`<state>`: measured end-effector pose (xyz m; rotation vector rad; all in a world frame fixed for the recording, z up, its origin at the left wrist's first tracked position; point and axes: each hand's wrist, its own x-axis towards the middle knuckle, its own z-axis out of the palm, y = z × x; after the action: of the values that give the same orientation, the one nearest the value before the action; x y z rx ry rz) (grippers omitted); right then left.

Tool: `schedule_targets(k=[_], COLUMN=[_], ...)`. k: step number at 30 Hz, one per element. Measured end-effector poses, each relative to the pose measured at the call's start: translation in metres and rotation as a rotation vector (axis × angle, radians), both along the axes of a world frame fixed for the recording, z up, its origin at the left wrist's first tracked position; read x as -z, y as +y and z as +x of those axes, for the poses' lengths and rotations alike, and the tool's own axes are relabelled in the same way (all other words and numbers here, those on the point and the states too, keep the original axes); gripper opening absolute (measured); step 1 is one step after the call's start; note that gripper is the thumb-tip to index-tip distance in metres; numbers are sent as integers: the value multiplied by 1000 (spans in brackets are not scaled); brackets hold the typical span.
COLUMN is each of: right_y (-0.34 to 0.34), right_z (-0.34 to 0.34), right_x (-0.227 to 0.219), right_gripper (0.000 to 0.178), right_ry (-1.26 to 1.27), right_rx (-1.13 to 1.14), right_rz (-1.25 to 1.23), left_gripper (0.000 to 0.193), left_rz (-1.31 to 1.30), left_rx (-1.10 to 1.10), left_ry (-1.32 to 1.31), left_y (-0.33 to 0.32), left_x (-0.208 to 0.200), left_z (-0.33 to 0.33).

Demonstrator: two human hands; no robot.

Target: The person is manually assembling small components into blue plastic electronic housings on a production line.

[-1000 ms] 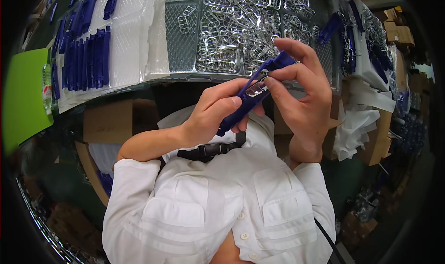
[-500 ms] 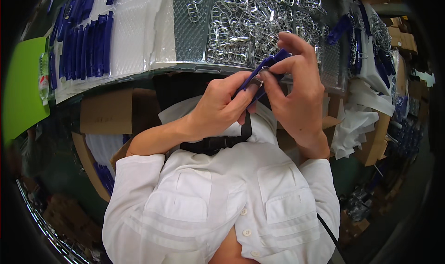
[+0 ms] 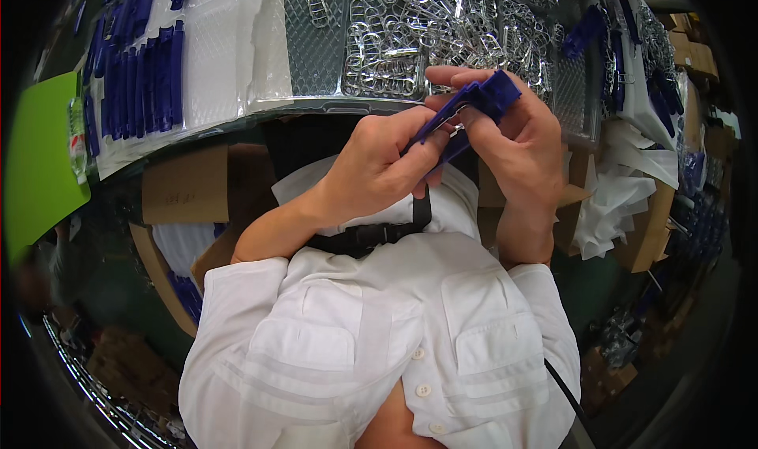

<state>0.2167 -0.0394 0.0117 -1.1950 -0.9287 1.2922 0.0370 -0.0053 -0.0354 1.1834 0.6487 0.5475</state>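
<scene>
A long dark blue piece, plastic-looking, with a wide squared end (image 3: pixel 499 94), is held between my two hands in front of my chest. My left hand (image 3: pixel 377 155) is closed on its lower left part, the thumb lying along it. Around the wide end, my right hand (image 3: pixel 527 143) is closed with the thumb pressed on its near side and fingers behind. A bit of shiny metal (image 3: pixel 456 125) shows between my thumbs; its shape is mostly hidden. Just beyond my hands, many silvery wire buckles (image 3: pixel 384 62) lie heaped in a clear plastic tray (image 3: pixel 312 62).
Similar dark blue pieces (image 3: pixel 146 86) lie in rows on a white sheet at the left. Cardboard boxes (image 3: pixel 185 188) stand below the table edge on both sides. White crumpled sheets (image 3: pixel 612 212) hang at the right. A bright green panel (image 3: pixel 43 165) is at far left.
My right thumb has moved onto the wide end of the blue piece, and my right fingers have folded behind it. The wide end shows more now. The view has shifted slightly.
</scene>
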Motion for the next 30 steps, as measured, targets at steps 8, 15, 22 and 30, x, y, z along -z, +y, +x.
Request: schedule_targets(k=[8, 15, 22, 30], right_y=[-3, -4, -4, 0], right_z=[6, 7, 2, 7], right_x=[10, 15, 17, 29], right_gripper=[21, 27, 23, 24], right_ry=[-27, -120, -63, -102], right_rx=[12, 17, 36, 15], right_rz=[-56, -17, -2, -54], left_gripper=[16, 12, 12, 13], left_rz=[39, 283, 518, 364], left_rx=[84, -105, -232, -198], left_ry=[12, 61, 141, 156], left_y=[9, 4, -4, 1], left_x=[8, 2, 17, 18], left_z=[3, 9, 14, 17])
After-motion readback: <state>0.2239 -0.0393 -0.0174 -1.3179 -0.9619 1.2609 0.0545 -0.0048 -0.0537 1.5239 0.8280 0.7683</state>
